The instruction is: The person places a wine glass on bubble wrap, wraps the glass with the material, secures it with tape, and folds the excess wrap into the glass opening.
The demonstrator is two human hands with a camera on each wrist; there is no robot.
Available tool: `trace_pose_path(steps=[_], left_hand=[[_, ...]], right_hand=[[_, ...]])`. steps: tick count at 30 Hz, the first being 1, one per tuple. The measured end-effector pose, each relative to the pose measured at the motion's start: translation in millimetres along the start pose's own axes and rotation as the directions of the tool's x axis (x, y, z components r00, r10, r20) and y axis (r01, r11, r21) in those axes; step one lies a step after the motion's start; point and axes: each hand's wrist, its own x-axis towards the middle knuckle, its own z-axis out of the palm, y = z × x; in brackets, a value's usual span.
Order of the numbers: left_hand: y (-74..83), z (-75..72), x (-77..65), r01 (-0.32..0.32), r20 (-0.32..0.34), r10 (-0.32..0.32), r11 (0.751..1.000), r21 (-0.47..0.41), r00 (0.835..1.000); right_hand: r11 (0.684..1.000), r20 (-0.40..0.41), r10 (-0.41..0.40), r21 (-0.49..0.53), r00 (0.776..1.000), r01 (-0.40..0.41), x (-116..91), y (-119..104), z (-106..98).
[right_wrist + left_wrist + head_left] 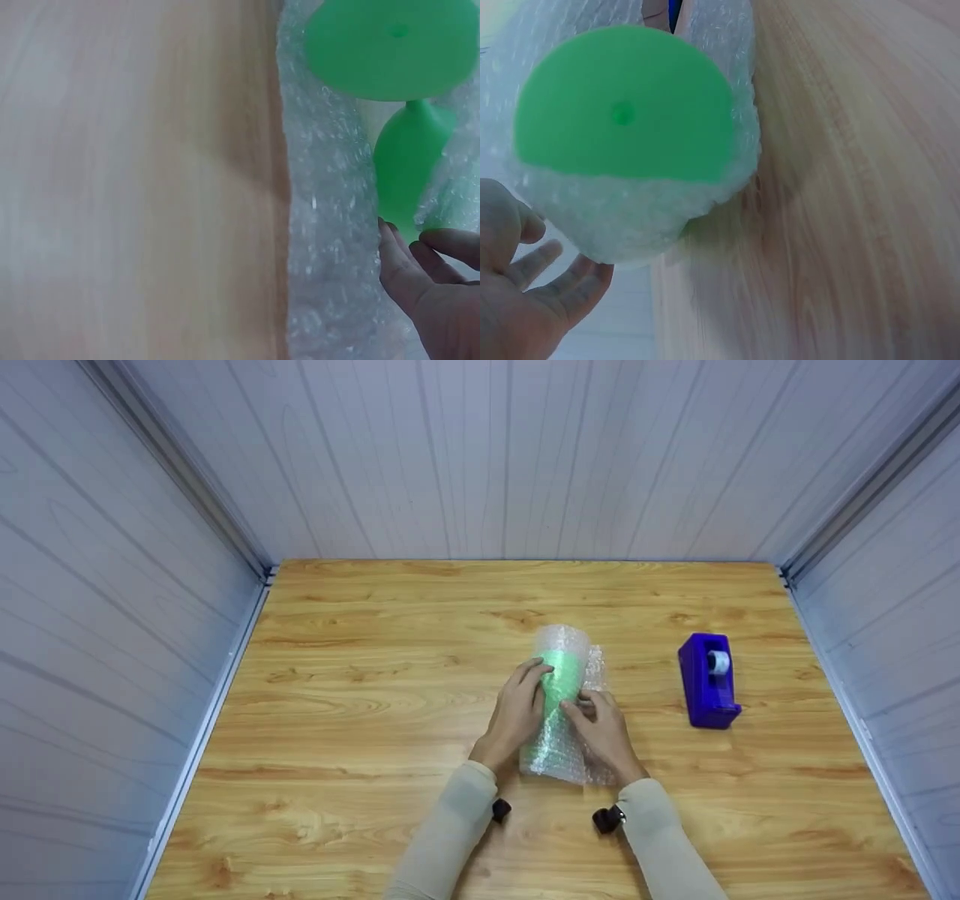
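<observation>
A green goblet lies on its side inside bubble wrap, its round foot facing the wrist cameras. The wrap curls around it as a loose roll, and a flap of it lies along the right side on the table. Against the roll's left side rests my left hand, fingertips on the plastic over the goblet. My right hand is at the roll's right side, thumb and fingers pinching the wrap beside the goblet's bowl. The goblet's far end is covered by the wrap and my fingers.
To the right of the roll stands a blue tape dispenser with a small roll of tape in it. The wooden table is bounded by pale panel walls at the back and both sides.
</observation>
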Motion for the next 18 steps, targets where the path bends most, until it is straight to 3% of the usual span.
trace_pose_path(steps=[10, 18], left_hand=[[1.6, 0.0, 0.3, 0.017, 0.048, -0.018, 0.999, 0.029, 0.999], [4.8, 4.3, -0.2, -0.021, 0.047, 0.019, 0.999, 0.029, 0.999]], right_hand=[[0.999, 0.031, 0.042, 0.022, 0.999, -0.043, 0.2, -0.4, -2.7], [1.000, 0.028, -0.016, -0.026, 0.999, 0.016, 1.9, 3.8, -3.1]])
